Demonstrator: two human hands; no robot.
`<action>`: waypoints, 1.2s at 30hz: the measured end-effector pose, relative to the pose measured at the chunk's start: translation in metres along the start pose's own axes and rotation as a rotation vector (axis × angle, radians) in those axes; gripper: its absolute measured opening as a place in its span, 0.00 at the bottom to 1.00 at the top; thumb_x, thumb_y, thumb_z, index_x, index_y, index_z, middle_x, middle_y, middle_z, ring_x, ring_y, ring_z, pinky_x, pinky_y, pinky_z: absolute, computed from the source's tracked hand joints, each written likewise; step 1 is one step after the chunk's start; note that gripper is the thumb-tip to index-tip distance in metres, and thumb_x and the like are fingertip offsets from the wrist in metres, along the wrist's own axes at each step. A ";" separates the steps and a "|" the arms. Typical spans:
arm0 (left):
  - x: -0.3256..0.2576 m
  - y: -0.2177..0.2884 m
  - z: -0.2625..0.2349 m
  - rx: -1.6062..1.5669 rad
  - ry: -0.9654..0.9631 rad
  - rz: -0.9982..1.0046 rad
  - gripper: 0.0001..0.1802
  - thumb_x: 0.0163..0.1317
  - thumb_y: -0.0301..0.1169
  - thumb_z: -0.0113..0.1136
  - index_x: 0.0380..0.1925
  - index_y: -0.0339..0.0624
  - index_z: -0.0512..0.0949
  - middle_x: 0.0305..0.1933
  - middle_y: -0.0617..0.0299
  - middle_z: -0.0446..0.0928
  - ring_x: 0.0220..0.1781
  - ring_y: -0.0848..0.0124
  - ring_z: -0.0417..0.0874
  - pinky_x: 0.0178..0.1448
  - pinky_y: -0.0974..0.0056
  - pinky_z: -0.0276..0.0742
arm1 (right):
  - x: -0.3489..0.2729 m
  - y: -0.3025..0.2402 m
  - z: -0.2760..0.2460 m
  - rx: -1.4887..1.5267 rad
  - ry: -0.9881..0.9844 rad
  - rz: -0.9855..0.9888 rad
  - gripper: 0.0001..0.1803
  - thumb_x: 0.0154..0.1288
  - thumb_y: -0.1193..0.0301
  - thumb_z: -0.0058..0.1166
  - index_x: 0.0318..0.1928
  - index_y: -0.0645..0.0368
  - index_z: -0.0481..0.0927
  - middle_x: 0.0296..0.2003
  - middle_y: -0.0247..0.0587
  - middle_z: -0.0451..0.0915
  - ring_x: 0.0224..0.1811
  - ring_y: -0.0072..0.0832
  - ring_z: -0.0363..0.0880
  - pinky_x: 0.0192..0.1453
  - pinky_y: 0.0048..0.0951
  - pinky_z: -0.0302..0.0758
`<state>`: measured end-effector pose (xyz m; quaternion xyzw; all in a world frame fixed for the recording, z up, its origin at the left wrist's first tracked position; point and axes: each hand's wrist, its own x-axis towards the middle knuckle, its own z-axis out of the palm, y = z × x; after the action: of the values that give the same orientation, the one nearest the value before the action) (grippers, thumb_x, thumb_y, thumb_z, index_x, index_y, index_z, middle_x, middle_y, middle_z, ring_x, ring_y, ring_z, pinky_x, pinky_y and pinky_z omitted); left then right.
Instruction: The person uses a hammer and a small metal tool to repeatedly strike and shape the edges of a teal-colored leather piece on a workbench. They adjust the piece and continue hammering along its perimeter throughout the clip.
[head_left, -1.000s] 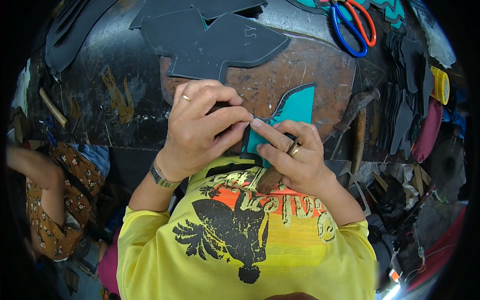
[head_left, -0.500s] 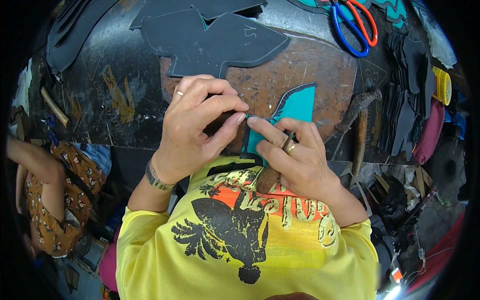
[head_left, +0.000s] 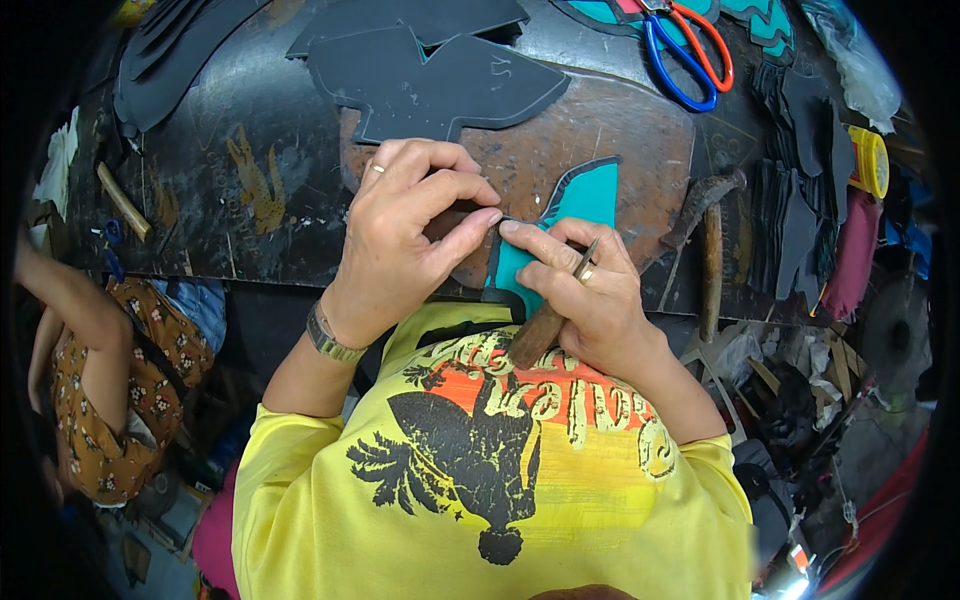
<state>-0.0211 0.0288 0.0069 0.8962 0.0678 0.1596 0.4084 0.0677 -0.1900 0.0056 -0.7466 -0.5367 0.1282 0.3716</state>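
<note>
A teal shoe-upper piece [head_left: 590, 195] with a black edge lies on the worn brown board at the bench's near edge. My left hand [head_left: 410, 220] is closed in a pinch on the black rim of that piece, thumb against forefinger. Close beside it, the forefinger and thumb of my right hand [head_left: 590, 290] press on the same rim. Held within the right hand is an awl [head_left: 538, 338], its wooden handle pointing back toward me and its thin metal tip showing above the fingers. Part of the rim is hidden by my fingertips.
Dark cut pieces [head_left: 440, 85] lie beyond my hands. Scissors [head_left: 690, 55] with blue and red handles are at the far right. A hammer [head_left: 711, 260] lies right, near stacked black pieces [head_left: 795, 220]. A wooden stick [head_left: 123, 202] lies left. Another person's arm [head_left: 75, 310] shows at left.
The view has shifted slightly. My right hand has turned a little, and more of the awl's handle and tip shows. Both hands remain at the teal piece's rim.
</note>
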 end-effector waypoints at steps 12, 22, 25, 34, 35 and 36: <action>-0.002 -0.002 0.002 0.093 0.026 0.106 0.13 0.53 0.24 0.77 0.40 0.43 0.88 0.47 0.61 0.83 0.52 0.59 0.82 0.57 0.56 0.77 | -0.005 0.002 -0.015 0.161 0.125 0.008 0.17 0.51 0.75 0.76 0.40 0.59 0.83 0.54 0.49 0.89 0.51 0.47 0.86 0.55 0.44 0.81; -0.048 0.017 0.010 -0.004 -0.207 0.337 0.24 0.53 0.31 0.80 0.52 0.48 0.86 0.55 0.63 0.83 0.59 0.63 0.83 0.63 0.53 0.74 | -0.071 0.028 -0.094 -0.750 0.249 0.682 0.22 0.60 0.63 0.80 0.44 0.61 0.82 0.40 0.49 0.87 0.37 0.45 0.85 0.44 0.42 0.79; -0.052 0.013 0.022 0.064 -0.149 0.356 0.25 0.55 0.28 0.77 0.55 0.47 0.84 0.57 0.63 0.81 0.63 0.65 0.82 0.66 0.55 0.72 | -0.081 0.044 -0.078 -0.585 0.252 0.707 0.18 0.67 0.71 0.73 0.53 0.62 0.82 0.46 0.54 0.87 0.45 0.39 0.87 0.52 0.36 0.80; -0.059 0.008 0.031 0.067 -0.117 0.363 0.27 0.56 0.30 0.77 0.58 0.48 0.85 0.59 0.65 0.81 0.63 0.66 0.81 0.66 0.55 0.71 | -0.065 0.005 -0.060 0.326 0.616 0.409 0.20 0.74 0.75 0.64 0.64 0.66 0.81 0.44 0.39 0.84 0.36 0.21 0.79 0.38 0.22 0.74; -0.059 0.008 0.032 0.067 -0.102 0.372 0.26 0.56 0.31 0.77 0.57 0.48 0.85 0.59 0.65 0.81 0.63 0.66 0.81 0.66 0.55 0.71 | -0.059 -0.006 -0.053 0.316 0.446 0.354 0.21 0.74 0.77 0.64 0.65 0.66 0.81 0.48 0.40 0.85 0.41 0.23 0.81 0.44 0.23 0.77; -0.059 0.007 0.033 0.067 -0.089 0.375 0.26 0.56 0.31 0.77 0.57 0.48 0.85 0.59 0.65 0.82 0.62 0.66 0.81 0.66 0.55 0.71 | -0.048 -0.010 -0.045 0.328 0.280 0.263 0.23 0.73 0.79 0.64 0.66 0.65 0.81 0.53 0.42 0.86 0.46 0.24 0.84 0.50 0.25 0.79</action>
<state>-0.0650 -0.0141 -0.0216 0.9123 -0.1132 0.1908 0.3442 0.0685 -0.2508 0.0338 -0.7502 -0.3502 0.1560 0.5388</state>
